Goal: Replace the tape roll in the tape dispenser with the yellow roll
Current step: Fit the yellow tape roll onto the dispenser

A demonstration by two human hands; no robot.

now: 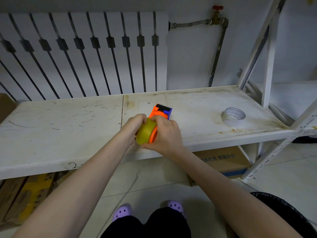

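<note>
The yellow tape roll [146, 133] sits on the orange hub of the orange, blue and black tape dispenser [160, 111], held just above the front part of the white shelf [68, 117]. My left hand [135, 123] grips the roll's left side. On the right, my right hand [165, 133] wraps the dispenser and touches the roll's top. A white tape roll [233, 116] lies flat on the shelf at the right, apart from both hands.
A radiator cover [85, 54] and a pipe with a red valve [217, 14] stand behind the shelf. White rack uprights [267, 66] rise at the right. Cardboard boxes [223, 160] sit under the shelf. My feet in purple clogs [122, 212] stand on the tiled floor.
</note>
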